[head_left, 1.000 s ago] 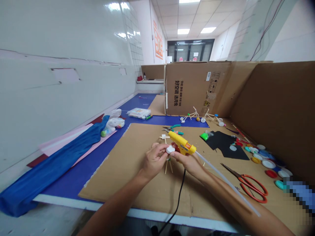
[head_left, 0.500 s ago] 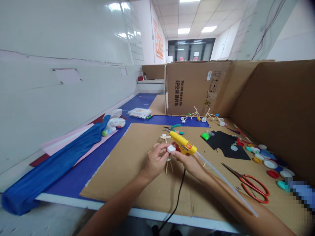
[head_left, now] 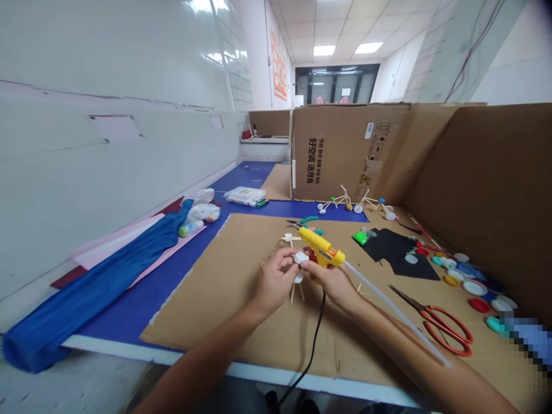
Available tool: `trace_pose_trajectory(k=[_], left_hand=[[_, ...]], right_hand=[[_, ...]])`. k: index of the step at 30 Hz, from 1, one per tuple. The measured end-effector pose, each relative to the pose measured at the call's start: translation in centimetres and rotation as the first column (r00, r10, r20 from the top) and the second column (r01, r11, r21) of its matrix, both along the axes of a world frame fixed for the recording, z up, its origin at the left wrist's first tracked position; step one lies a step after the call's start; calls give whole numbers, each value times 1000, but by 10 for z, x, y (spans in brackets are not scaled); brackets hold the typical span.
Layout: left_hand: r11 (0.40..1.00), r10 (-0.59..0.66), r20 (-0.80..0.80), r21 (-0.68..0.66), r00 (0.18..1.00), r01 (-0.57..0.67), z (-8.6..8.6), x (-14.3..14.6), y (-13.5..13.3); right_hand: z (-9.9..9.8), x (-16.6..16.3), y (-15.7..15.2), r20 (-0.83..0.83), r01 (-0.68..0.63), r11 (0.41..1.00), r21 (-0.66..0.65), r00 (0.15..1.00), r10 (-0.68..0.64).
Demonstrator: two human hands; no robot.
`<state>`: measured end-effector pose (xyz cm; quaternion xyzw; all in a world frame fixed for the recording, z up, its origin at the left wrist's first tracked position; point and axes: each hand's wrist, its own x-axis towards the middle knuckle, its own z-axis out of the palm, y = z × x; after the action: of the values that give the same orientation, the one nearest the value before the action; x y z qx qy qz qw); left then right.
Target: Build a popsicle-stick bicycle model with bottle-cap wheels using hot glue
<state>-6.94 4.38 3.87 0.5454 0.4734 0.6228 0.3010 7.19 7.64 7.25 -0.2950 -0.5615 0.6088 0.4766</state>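
Observation:
Between my two hands is a small white disc, like clay or a cap (head_left: 301, 258). My left hand (head_left: 276, 280) pinches it at its left side. The fingers of my right hand (head_left: 335, 283) wrap round the handle of a yellow hot glue gun (head_left: 321, 247), and its thumb reaches the disc's right edge. The gun's nozzle points up and left; a clear glue stick (head_left: 388, 303) sticks out of its back. Below and behind the hands lies a stick frame (head_left: 288, 237) with white parts, partly hidden by them.
Orange-handled scissors (head_left: 444, 328) lie at the right, near many bottle caps (head_left: 473, 287) and black sheets (head_left: 399, 253). Teal-handled pliers (head_left: 307, 221) rest behind the gun. Stick models (head_left: 345, 198) stand before a cardboard box (head_left: 340, 155). The gun's cord (head_left: 317, 339) runs off the front edge.
Both hands stay almost in place, with the white disc raised slightly and turned a little. The view has shifted slightly; the glue gun remains in my right hand.

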Motion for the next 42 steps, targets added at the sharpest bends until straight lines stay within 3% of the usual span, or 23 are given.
trace_pose_trajectory(k=[6,15,25,32,42], left_hand=[[989,-47,176,-131,983,71,12,0,5],[965,-63,279,-227,958,129,20,-3,7],[936,-183,391,-212,902,282,22,-2,9],[939,-146,399,-231,905,253,16,-4,13],[961,-157,393,-151,906,232,13,-1,12]], right_hand=[[-7,-1,5,49,37,998,-49,998,-35],[-7,-1,10,21,13,992,-123,1000,-10],[-15,-1,14,-43,-25,983,-182,999,17],[-12,-3,12,-96,-26,978,-205,995,6],[-7,0,10,-69,-61,986,-158,996,51]])
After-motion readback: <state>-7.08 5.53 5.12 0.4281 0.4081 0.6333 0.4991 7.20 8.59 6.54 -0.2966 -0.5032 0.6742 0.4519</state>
